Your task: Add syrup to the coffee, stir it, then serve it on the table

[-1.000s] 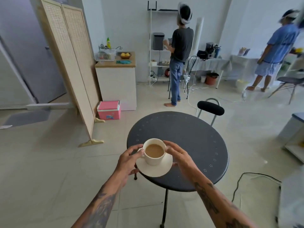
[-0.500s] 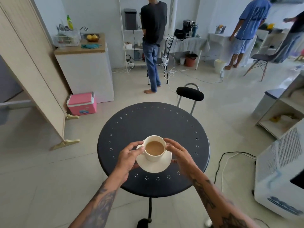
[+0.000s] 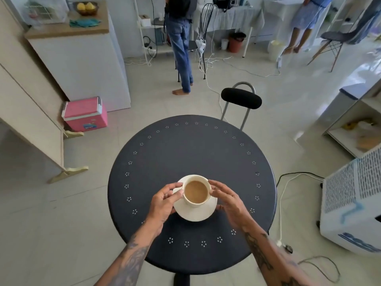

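A white cup [image 3: 204, 203] of milky coffee stands on a white saucer [image 3: 198, 214] over the near half of the round black table [image 3: 185, 151]. My left hand [image 3: 162, 205] grips the saucer's left edge, with its thumb and fingers against the cup's side. My right hand [image 3: 231, 203] holds the right edge, fingertips by the cup's rim and thumb at the saucer's rim. A dark shadow lies just under the saucer; I cannot tell whether it rests on the table or hovers just above it. No syrup or spoon is in sight.
A black-backed chair [image 3: 241, 98] stands at the table's far right. A pink cooler [image 3: 85, 113] and a folding screen [image 3: 26, 112] are to the left. A white appliance [image 3: 354, 203] with floor cables [image 3: 282, 195] is on the right. A person [image 3: 181, 38] stands beyond.
I have come closer to the table, and both hands have carried the cup and saucer from its near edge inward and lower over its top.
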